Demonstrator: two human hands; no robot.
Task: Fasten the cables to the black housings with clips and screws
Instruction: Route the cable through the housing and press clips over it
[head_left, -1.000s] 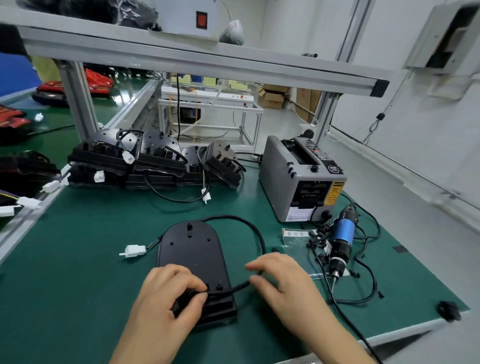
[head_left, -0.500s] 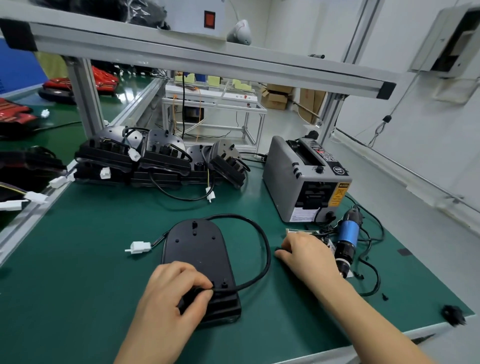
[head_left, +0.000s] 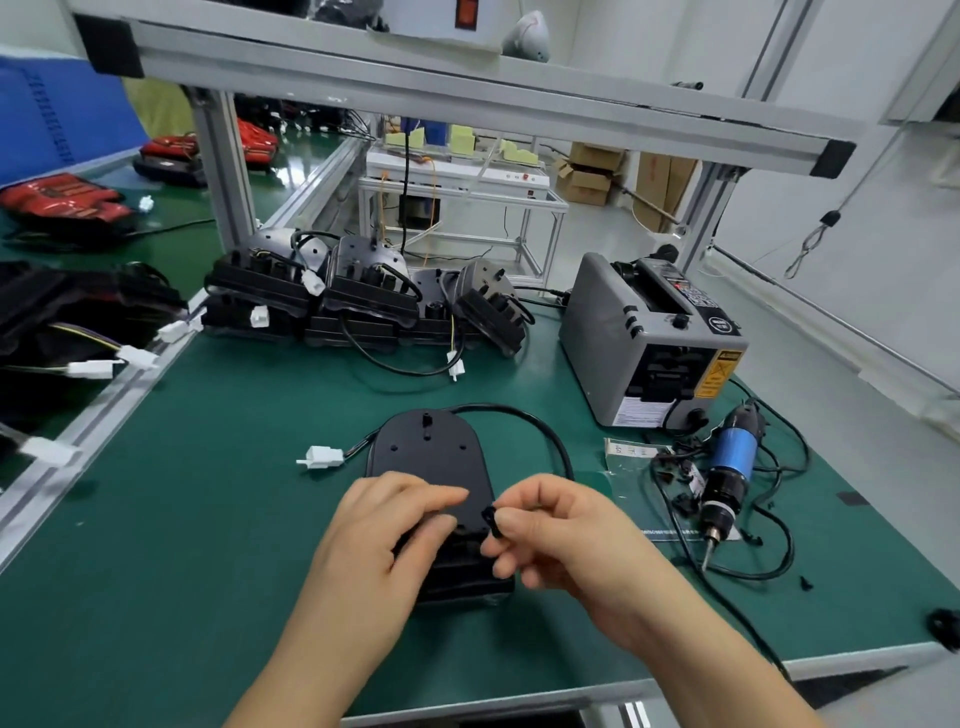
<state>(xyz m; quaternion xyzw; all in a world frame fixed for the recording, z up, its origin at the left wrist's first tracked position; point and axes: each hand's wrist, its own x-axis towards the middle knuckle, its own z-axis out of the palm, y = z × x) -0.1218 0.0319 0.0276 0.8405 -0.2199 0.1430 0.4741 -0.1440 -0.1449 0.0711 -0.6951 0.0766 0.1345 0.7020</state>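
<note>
Right hand (head_left: 561, 530) pinches a small black clip (head_left: 491, 521) at frame centre, just over the housing (head_left: 431, 457). Left hand (head_left: 379, 530) lies on the housing, blurred; whether it grips anything cannot be told. The cable (head_left: 524, 414) loops right of the housing, and a screwdriver (head_left: 727, 467) lies further right.

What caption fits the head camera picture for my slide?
Right hand pinches a small black clip over the black housing the left hand rests on.

The left hand (head_left: 379, 540), its fingers blurred, hides the near end of the housing (head_left: 431, 457) and the cable (head_left: 498, 406) there. The small black piece (head_left: 491, 521) pinched by the right hand (head_left: 561, 540) is too small to identify. At 4 o'clock the edge cuts off a black object (head_left: 946, 627).
</note>
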